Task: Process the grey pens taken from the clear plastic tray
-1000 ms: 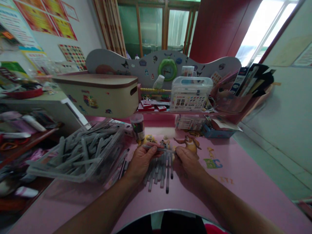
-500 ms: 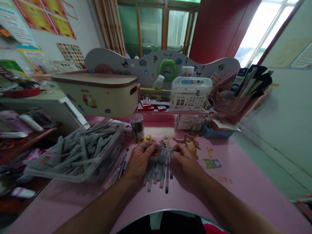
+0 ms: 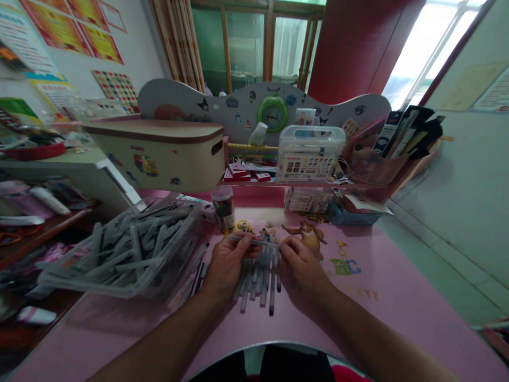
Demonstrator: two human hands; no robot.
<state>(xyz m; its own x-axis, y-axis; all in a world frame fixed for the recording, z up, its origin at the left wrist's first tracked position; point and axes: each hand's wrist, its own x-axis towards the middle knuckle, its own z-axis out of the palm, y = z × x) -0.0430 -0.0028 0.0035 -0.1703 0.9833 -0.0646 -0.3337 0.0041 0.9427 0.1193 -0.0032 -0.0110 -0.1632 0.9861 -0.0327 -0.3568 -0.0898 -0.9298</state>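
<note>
One slim pen (image 3: pixel 269 243), pinched in left hand (image 3: pixel 227 263) and right hand (image 3: pixel 303 265) (two closed grips), one heaped tray (image 3: pixel 111 289)

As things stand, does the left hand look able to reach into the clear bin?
Probably yes: the clear bin is open-topped, with only loose pens lying low between it and the left hand. That hand isn't free, though: it holds a slim stick, with the right hand at the other end.
</note>
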